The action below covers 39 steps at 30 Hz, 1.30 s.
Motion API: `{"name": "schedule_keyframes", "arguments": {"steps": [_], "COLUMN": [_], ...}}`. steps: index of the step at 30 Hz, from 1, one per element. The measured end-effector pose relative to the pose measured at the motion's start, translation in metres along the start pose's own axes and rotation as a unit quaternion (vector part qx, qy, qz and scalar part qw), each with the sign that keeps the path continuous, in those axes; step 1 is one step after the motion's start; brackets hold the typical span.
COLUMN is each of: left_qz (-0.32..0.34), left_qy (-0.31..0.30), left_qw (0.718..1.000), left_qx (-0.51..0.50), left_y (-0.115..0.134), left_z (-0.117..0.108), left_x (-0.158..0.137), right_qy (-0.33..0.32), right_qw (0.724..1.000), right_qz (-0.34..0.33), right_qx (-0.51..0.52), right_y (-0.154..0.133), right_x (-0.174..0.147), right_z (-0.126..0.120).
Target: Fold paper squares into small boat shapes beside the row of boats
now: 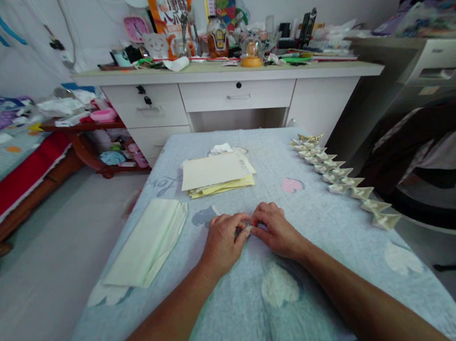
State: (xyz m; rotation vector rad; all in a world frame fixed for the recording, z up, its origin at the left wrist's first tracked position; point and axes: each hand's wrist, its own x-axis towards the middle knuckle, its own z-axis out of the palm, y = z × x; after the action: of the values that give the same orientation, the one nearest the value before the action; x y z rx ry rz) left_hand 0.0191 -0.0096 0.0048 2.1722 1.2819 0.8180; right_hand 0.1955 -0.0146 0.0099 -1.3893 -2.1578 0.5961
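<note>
My left hand (226, 239) and my right hand (277, 229) meet over the middle of the cloth-covered table. Both have thumb and fingers pinched on a small folded paper piece (249, 228), mostly hidden by the fingertips. Beyond them lies a stack of cream and yellow paper sheets (214, 171). To the left of my left hand are long pale-green folded sheets (147, 243). Along the table's right side runs a row of several folded paper pieces (337, 175), shaped like little boats.
A patterned blue cloth (320, 295) covers the table. Behind it stands a white desk (235, 90) crowded with jars, packets and a pink clock (136, 29). A bed (1, 163) is at the left, a wheel-like dark rim (453, 225) at the right.
</note>
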Motion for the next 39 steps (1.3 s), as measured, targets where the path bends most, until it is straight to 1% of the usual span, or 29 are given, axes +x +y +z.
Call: {"name": "schedule_keyframes", "arguments": {"steps": [5, 9, 12, 17, 23, 28, 31, 35, 39], "left_qz": [-0.042, -0.076, -0.086, -0.086, -0.063, -0.049, -0.052, -0.069, -0.072], "left_qy": [0.023, 0.021, 0.014, 0.013, -0.002, -0.001, 0.001, -0.019, -0.039], "left_qw": [0.993, 0.984, 0.981, 0.979, 0.981, 0.984, 0.984, 0.980, 0.979], "left_qx": [-0.111, -0.160, -0.172, -0.185, -0.183, -0.171, -0.170, -0.184, -0.189], "left_y": [0.0008, 0.0021, 0.0029, 0.0034, 0.0020, -0.0003, -0.0003, -0.0005, -0.0002], "left_z": [-0.0037, -0.0065, -0.0071, -0.0073, -0.0076, -0.0060, -0.0060, -0.0070, -0.0092], "left_x": [0.0014, 0.0032, 0.0037, 0.0036, 0.0036, 0.0028, 0.0024, 0.0022, 0.0031], "right_qy": [0.011, -0.014, -0.026, -0.012, 0.005, 0.016, 0.020, 0.018, 0.006], "right_qw": [0.999, 0.999, 0.998, 0.996, 0.992, 0.986, 0.983, 0.982, 0.983], "right_qz": [-0.002, -0.007, -0.016, -0.025, -0.014, -0.011, -0.010, -0.004, -0.023], "right_qx": [0.039, 0.043, 0.056, 0.085, 0.126, 0.163, 0.181, 0.190, 0.181], "right_y": [0.0000, 0.0024, 0.0031, 0.0023, 0.0040, 0.0059, 0.0067, 0.0074, 0.0045], "right_x": [-0.0011, -0.0015, -0.0011, -0.0016, -0.0014, 0.0006, 0.0011, 0.0010, 0.0004], "right_z": [-0.0066, -0.0076, -0.0062, -0.0045, -0.0004, 0.0013, 0.0009, 0.0002, -0.0025]}}
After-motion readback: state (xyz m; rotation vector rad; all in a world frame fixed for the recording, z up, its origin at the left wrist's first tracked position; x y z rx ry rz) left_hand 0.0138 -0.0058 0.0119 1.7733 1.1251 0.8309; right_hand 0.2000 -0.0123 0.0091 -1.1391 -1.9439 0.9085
